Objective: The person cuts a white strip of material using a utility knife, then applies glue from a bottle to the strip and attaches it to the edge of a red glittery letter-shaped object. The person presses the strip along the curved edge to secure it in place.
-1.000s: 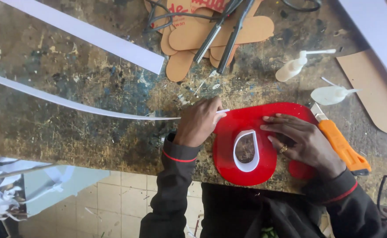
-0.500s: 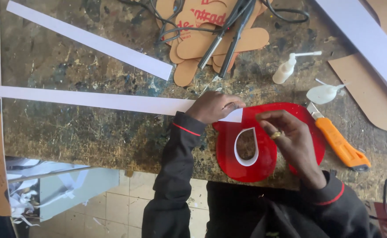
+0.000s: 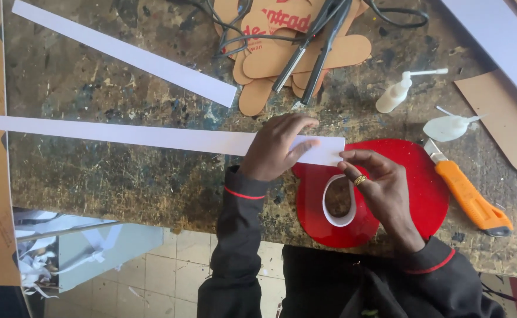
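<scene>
strip: long white paper strip lies flat across the stained worktable, its right end over the red plastic template
handling: looks light and floppy, creases easily, so best pinned flat near the end
left hand: fingers flat, pressing down on the strip, not gripping
right hand: partly curled, fingertips pinching the strip's end, over a white paper loop
nearby: orange utility knife, small white glue bottle

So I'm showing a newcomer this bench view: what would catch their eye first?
The bright red heart-shaped board at the near edge, with the right hand resting on it. The left hand presses a long white paper strip that reaches onto it. An orange utility knife lies beside it.
</scene>
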